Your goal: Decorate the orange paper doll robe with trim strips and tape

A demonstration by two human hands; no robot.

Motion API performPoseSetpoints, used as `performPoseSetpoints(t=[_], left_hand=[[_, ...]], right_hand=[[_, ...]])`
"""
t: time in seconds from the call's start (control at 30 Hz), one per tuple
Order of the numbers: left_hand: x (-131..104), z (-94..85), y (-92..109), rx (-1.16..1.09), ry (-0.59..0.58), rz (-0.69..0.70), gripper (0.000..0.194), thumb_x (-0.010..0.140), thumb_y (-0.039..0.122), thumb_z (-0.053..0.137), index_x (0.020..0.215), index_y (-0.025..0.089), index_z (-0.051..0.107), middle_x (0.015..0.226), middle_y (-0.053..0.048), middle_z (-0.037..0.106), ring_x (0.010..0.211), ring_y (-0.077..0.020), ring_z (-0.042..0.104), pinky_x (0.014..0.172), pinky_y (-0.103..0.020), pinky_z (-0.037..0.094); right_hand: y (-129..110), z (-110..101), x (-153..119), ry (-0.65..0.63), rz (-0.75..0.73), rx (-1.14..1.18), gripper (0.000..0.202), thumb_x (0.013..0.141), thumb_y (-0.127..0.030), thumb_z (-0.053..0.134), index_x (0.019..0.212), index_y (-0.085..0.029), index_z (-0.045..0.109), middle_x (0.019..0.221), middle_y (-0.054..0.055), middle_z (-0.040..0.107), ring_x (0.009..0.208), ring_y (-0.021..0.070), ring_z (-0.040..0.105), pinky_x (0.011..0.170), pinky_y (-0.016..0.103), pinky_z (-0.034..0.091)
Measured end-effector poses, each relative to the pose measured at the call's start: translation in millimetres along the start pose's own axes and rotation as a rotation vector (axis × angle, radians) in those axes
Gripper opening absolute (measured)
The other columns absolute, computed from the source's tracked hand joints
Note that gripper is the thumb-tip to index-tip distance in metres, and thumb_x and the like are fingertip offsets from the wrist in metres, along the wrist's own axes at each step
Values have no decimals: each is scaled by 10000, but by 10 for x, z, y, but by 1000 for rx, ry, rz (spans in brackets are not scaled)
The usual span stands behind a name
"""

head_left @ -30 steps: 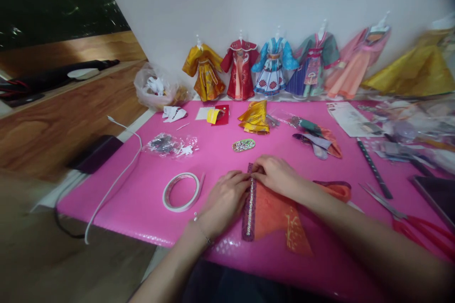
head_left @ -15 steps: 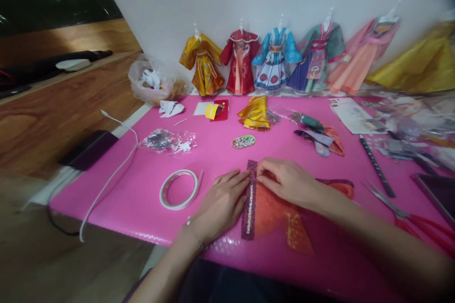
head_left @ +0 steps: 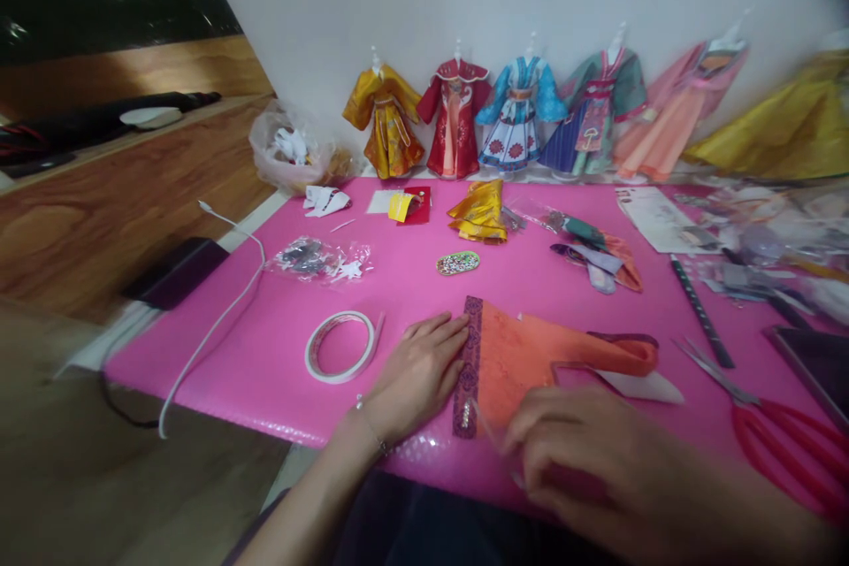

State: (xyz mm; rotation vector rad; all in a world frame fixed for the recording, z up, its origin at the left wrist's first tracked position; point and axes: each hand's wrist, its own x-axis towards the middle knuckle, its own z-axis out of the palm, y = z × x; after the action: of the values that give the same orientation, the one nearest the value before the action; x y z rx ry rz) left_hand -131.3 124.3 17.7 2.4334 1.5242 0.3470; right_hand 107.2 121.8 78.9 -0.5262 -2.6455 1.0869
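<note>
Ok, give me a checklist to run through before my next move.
Left hand at the purple band: ok, at its left edge near the far end.
Right hand firmly gripping the thin pale strip: cannot tell, blurred.
Orange cloth fully in view: not ok, the right hand hides part.
Scissors closed: not ok, they lie open.
Tape roll off the cloth: ok, left of the left hand.

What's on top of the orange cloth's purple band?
The left hand overlaps the left edge of the band; glittery trim shows near its lower end. What the hand covers is hidden.
</note>
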Motion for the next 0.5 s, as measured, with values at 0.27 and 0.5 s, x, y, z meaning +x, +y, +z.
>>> performPoseSetpoints(t=[0.27, 0.5], left_hand=[[1, 25, 8, -17, 22, 9, 416, 977, 232, 461, 1373, 134, 544, 1472, -94, 539, 1387, -289, 440, 1137, -481, 375], [3, 10, -6, -76, 81, -7, 387, 947, 206, 518, 1325, 167, 591, 1437, -103, 574, 1346, -284, 491, 1116, -489, 397]], right_hand=[[-279, 8, -99, 132, 75, 405, 189, 857, -93, 644, 760, -251, 613, 851, 5, 747, 798, 130, 703, 739, 231, 526], [-369, 74, -144, 91, 322, 808, 91, 846, -210, 681, 763, -243, 665, 838, 32, 763, 751, 172, 689, 681, 291, 509]])
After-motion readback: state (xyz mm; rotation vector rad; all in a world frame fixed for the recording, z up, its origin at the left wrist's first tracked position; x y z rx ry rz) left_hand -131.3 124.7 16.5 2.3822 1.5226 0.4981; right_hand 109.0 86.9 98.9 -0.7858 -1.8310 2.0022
